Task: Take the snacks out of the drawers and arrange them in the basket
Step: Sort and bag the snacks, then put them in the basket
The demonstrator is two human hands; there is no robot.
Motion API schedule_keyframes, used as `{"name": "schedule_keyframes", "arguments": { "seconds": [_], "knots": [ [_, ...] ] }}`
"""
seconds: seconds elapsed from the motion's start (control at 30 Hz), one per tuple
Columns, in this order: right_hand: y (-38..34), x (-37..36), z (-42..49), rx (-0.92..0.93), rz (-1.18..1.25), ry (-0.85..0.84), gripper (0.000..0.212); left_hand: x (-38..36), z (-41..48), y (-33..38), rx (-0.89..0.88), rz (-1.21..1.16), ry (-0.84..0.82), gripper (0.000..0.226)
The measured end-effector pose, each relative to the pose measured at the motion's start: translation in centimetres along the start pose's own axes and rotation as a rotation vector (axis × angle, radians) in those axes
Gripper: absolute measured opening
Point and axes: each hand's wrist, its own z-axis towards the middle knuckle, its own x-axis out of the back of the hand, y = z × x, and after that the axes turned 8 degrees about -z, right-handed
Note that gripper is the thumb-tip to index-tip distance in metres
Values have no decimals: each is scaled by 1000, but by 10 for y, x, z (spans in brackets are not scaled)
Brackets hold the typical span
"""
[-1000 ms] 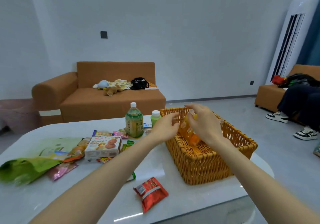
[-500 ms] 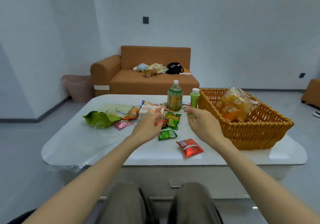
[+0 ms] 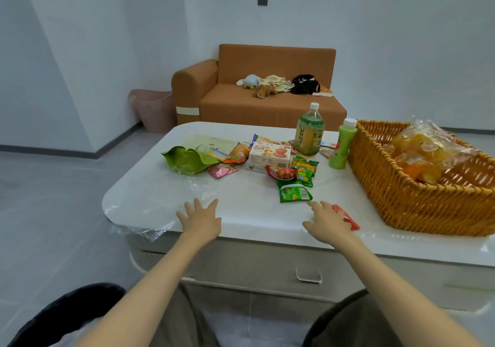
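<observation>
Two empty hands, fingers splayed, at the table [image 3: 150,199] edge: left hand [image 3: 199,219] over bare top, right hand [image 3: 325,223] over red packet [image 3: 348,219].

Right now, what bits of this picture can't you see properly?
All in the head view:
- Red packet: partly covered by the right hand, so its label is hidden.
- Basket: its right end is cut off by the picture's edge.
- Drawer: the closed front hides whatever is inside.
- Small packets: mostly behind the tea bottle.
- Biscuit box: the print is too small to read.
</observation>
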Motion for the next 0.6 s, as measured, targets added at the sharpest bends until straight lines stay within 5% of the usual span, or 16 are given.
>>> {"name": "schedule_keyframes", "arguments": {
  "seconds": [0.13,0.4,0.6],
  "knots": [
    [3,-24,17,-43,-13,-94,62,-11,16,-8,71,96,-30,52],
    [1,-37,34,7,-48,70,52,-17,14,8,-153,108,-3,39],
    [-23,-26,34,54,-4,481,41,-27,-1,26,-390,-62,-96,37]
  ]
}}
